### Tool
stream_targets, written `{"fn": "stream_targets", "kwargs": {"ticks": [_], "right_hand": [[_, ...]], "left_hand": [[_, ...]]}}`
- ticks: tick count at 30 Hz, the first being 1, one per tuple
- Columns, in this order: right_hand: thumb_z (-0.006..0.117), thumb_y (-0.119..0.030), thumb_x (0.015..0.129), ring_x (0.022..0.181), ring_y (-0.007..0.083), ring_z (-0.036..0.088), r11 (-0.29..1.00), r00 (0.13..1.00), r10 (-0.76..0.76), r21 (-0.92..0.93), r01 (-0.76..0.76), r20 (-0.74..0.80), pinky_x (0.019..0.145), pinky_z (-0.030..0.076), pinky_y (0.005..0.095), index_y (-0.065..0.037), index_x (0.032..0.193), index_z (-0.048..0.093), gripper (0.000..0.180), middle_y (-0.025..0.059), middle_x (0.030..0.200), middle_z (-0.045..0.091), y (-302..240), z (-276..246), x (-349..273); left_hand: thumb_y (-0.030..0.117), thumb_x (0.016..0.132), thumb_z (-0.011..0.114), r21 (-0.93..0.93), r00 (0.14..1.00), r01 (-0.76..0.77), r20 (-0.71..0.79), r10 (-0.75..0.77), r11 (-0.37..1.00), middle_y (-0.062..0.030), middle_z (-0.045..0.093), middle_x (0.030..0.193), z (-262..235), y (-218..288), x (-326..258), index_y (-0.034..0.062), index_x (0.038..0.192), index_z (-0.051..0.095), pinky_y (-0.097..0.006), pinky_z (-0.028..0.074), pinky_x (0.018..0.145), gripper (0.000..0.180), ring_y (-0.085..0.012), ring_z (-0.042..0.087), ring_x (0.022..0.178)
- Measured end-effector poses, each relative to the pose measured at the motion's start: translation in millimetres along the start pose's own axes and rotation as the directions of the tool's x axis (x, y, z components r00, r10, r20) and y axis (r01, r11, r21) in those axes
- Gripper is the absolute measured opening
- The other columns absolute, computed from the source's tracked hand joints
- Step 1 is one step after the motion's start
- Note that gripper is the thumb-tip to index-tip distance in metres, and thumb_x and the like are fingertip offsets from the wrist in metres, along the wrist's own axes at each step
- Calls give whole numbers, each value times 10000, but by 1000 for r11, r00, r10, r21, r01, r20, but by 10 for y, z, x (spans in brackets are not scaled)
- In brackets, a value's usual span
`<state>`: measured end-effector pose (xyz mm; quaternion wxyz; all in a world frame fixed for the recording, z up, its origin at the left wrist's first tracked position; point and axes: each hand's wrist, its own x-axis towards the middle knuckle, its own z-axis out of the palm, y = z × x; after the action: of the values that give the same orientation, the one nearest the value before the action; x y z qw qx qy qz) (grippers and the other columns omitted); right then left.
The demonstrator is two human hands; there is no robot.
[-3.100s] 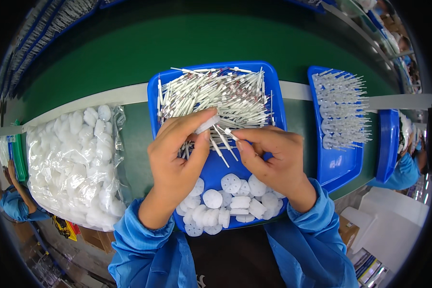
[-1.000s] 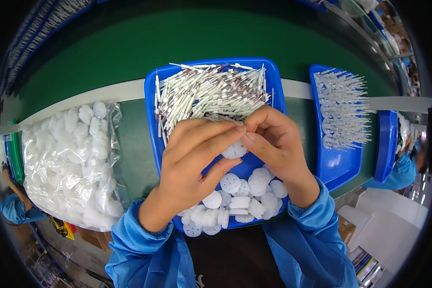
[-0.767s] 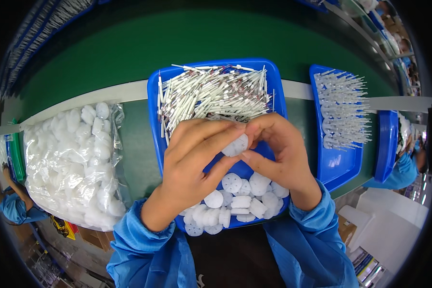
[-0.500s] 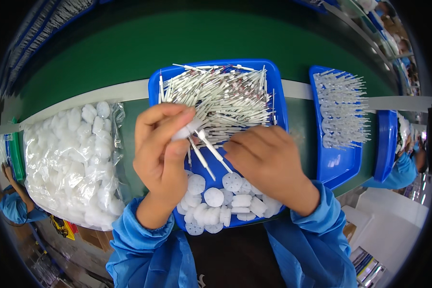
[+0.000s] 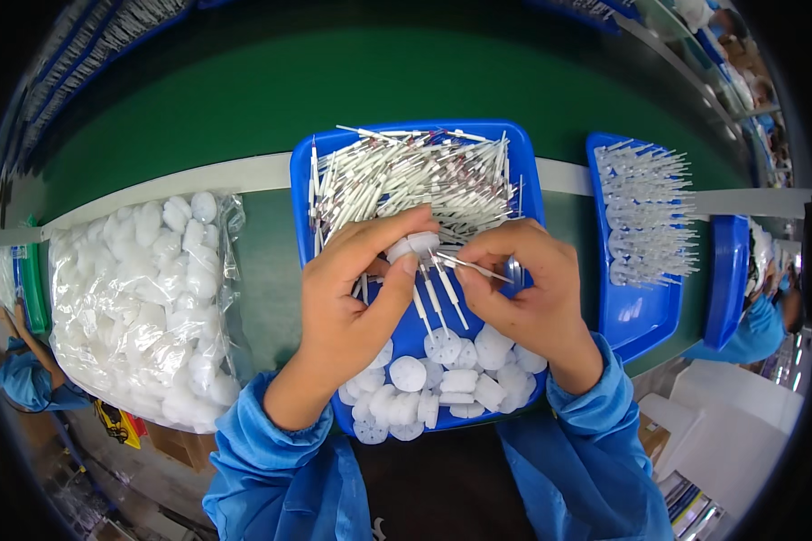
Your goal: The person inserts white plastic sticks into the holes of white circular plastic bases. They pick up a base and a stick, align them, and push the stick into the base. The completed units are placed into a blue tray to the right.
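Note:
Between the thumb and fingers of my left hand is a round white foam-like disc. Several thin white rods hang from it, pointing toward me. My right hand pinches another white rod, whose far end meets the disc's right side; whether it has entered a hole is too small to tell. Both hands are over a blue tray. A heap of white rods with metal ends fills its far part. Loose white discs, some showing small holes, lie in its near part.
A clear plastic bag stuffed with white discs lies to the left. On the right, a blue tray carries rows of rod-filled discs, beside another blue tray. Other people in blue sleeves show at both edges. The table is green.
My right hand has come up from the rod heap with a rod and brought it to the disc. My left hand has shifted right, and the disc has turned.

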<state>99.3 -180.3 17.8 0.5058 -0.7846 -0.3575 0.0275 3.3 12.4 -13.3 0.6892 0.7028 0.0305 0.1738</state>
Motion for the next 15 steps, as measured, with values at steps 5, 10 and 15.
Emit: {"fn": "stream_targets", "kwargs": {"ticks": [5,10,15], "right_hand": [[899,-74,826,553,153,616,991,998,-58,-123,56,-12,582,459,309,-119,1000,819,196,-15,618,631,23,13,-38],[890,-69,844,519,141,585,997,999,51,-64,-52,-12,560,454,313,-103,1016,841,183,-2,583,608,21,2,-87],[867,-65,876,548,145,632,987,987,160,0,-161,-31,562,478,315,-70,1030,849,155,28,637,682,-1,34,-113]], "left_hand": [[-28,1019,672,-98,993,107,-45,-112,989,-122,797,1203,-10,-20,-37,22,1368,747,-251,595,788,360,-126,716,995],[-24,1019,679,-49,994,96,-49,-98,994,-129,788,1235,-12,-2,-14,23,1331,770,-253,609,805,328,-138,731,1037],[-14,1024,686,19,994,103,-28,-103,994,-138,781,1259,-7,39,-4,14,1343,762,-274,609,855,329,-169,734,1114]]}}
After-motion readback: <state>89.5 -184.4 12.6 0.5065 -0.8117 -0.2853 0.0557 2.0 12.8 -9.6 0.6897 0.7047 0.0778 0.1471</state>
